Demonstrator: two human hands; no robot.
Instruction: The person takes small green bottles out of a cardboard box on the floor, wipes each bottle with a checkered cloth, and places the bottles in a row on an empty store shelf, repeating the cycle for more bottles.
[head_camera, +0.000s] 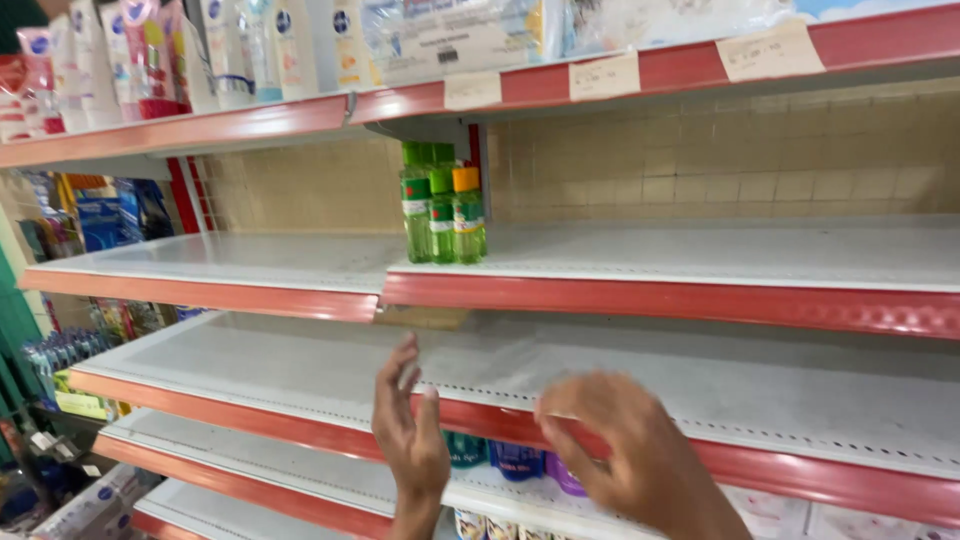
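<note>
Red-edged shelf (700, 455) runs bare in front of both hands. Left hand (410, 435) and right hand (625, 455) hover open, holding nothing, just before its front lip. Green bottles (442, 215) stand on the shelf above. Keeping palms flat and level should help reach the shelf cleanly.

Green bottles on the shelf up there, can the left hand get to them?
Probably yes. The green bottles stand near the shelf's front edge, nothing blocking them. The left hand is empty and open, one shelf lower, so it would have to lift upward.
</note>
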